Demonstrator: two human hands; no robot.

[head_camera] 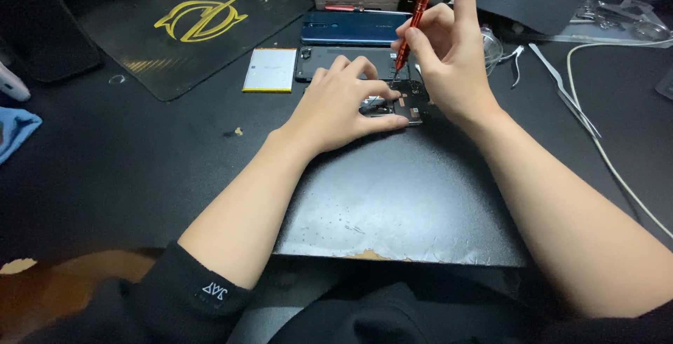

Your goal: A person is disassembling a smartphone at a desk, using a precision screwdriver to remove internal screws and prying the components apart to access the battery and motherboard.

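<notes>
While left hand [340,102] hides opened phone [406,102], right hand [445,50] grips screwdriver [415,18]

Dim room, light from overhead w/ mild glare on dark mat [420,204], edges soft

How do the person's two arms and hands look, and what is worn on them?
Both forearms are bare. The left hand and the right hand wear no gloves, and no rings or watch can be seen. Black sleeves are pushed up near the elbows: the left sleeve has a ribbed cuff with a small white embroidered mark, and the right sleeve shows only as a dark edge at the bottom corner.
</notes>
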